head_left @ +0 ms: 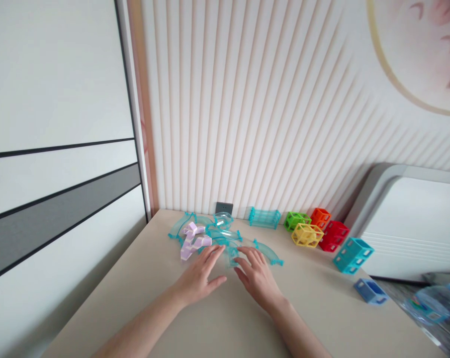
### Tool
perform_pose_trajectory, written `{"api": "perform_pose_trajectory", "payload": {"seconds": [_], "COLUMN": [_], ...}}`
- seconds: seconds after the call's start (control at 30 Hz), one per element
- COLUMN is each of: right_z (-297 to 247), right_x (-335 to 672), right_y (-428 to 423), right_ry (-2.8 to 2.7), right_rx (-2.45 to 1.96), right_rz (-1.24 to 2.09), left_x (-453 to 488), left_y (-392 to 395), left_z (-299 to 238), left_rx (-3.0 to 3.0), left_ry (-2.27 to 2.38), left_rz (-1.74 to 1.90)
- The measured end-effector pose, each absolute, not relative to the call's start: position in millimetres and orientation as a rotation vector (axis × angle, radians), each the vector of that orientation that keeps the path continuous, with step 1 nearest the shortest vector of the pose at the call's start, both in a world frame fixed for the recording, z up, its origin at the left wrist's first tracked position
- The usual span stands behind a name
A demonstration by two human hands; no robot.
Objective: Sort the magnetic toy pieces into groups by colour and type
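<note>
Looking down in the head view, both hands rest low over the table (142, 298), fingers spread and loose, gripping nothing. The left hand (200, 276) has its fingertips at the near edge of the clear tracks (225, 232), which lie in a heap at 12 o'clock. The right hand (259, 277) has its fingertips beside a curved track (270, 254). A purple piece (193, 241) lies at 11 o'clock of the left hand, touching the heap. At 2 o'clock of the right hand stand a green cube (295, 220), a yellow cube (307, 234) and a red block (334, 234), close together.
</note>
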State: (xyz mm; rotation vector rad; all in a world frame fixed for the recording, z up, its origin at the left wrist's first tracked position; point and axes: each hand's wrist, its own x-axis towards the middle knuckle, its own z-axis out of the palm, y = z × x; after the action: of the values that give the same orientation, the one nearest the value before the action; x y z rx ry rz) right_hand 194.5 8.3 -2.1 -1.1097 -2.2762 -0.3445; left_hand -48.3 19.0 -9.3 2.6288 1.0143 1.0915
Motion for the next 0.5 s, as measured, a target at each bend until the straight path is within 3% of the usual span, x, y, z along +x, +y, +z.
{"api": "perform_pose_trajectory", "payload": {"seconds": [0.33, 0.5], "right_z": [9, 6], "right_x": [180, 193], "right_y": [-1, 7], "right_ry": [-2.421, -2.308], "right_rx": [-0.861, -1.088], "right_rz": [-0.289, -0.215], "left_x": [-43, -45], "left_y": [19, 17], "left_z": [-8, -3], "left_rx": [2.466, 2.474], "left_ry": [1.046, 1.053], "left_rz": [0.882, 0.738]}}
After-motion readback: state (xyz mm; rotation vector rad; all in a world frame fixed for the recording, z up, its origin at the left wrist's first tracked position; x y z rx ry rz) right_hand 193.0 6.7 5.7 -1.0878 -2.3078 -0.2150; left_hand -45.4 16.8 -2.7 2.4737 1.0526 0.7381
